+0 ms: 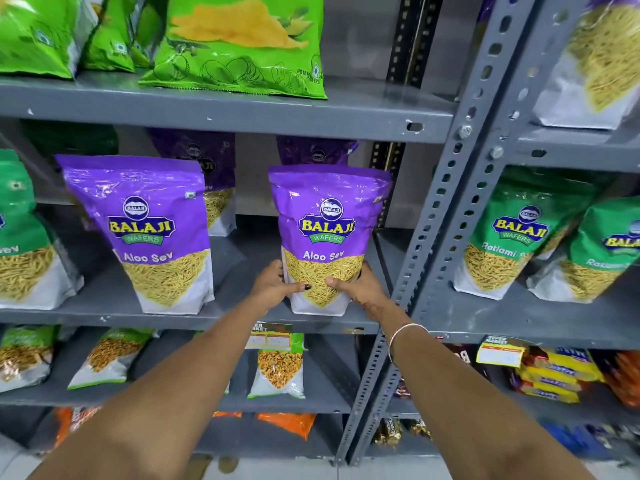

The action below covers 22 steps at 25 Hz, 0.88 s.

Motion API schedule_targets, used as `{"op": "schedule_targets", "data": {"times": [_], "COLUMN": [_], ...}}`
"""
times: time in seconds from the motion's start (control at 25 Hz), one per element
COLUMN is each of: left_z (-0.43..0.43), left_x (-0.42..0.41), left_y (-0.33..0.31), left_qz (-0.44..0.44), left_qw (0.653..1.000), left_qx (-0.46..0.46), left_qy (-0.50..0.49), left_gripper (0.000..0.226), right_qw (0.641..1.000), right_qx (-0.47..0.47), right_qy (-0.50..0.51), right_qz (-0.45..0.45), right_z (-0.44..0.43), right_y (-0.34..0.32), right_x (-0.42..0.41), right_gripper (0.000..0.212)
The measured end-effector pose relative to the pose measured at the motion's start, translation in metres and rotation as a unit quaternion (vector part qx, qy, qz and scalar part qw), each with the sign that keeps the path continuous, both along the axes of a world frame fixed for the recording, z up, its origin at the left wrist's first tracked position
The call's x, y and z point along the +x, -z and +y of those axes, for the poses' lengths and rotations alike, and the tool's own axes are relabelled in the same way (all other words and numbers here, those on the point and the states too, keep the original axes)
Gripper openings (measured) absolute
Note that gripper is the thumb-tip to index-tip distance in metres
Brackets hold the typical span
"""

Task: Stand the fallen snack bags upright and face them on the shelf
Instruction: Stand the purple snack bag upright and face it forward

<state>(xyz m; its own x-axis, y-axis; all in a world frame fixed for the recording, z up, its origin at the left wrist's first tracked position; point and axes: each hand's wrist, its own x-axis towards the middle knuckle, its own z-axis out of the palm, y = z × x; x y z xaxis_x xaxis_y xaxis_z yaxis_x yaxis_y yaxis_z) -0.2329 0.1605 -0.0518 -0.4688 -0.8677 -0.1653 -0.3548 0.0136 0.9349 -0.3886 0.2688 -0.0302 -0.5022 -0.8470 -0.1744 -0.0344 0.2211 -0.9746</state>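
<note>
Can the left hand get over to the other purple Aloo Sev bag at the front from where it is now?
Probably yes: the left hand would have to release the held Aloo Sev bag, but bare shelf lies between it and the other front bag.

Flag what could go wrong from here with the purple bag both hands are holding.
1. Both the left hand and right hand grip only the bottom of the Aloo Sev bag; its tall top could tip once released.
2. It stands near the shelf's front edge, so it might slide off.
</note>
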Motion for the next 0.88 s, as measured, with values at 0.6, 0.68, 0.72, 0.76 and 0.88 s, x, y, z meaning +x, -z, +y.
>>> {"op": "schedule_targets", "data": {"times": [0.6, 0.68, 0.72, 0.76, 0.88], "left_z": [0.023, 0.027, 0.026, 0.028, 0.026], "left_x": [0.006, 0.006, 0.005, 0.005, 0.005], "left_y": [-0.012, -0.014, -0.012, -0.014, -0.015], "left_qz": [-0.026, -0.027, -0.023, -0.026, -0.041], "left_qw": [0.999, 0.999, 0.999, 0.999, 0.999], "left_qx": [-0.014, -0.017, -0.019, -0.018, -0.017], "left_qy": [-0.014, -0.016, -0.020, -0.018, -0.005], "left_gripper": [0.045, 0.045, 0.045, 0.045, 0.056], "right_qw": [0.999, 0.999, 0.999, 0.999, 1.000], "right_qx": [-0.005, -0.002, -0.004, 0.003, 0.005], "right_qy": [-0.025, -0.025, -0.027, -0.033, -0.017], "right_qz": [0.024, 0.025, 0.028, 0.026, -0.006], "right_z": [0.020, 0.023, 0.023, 0.024, 0.022], "right_y": [-0.017, -0.020, -0.019, -0.021, -0.020], "right_x": [0.015, 0.017, 0.016, 0.017, 0.015], "right_gripper": [0.059, 0.058, 0.057, 0.058, 0.075]}}
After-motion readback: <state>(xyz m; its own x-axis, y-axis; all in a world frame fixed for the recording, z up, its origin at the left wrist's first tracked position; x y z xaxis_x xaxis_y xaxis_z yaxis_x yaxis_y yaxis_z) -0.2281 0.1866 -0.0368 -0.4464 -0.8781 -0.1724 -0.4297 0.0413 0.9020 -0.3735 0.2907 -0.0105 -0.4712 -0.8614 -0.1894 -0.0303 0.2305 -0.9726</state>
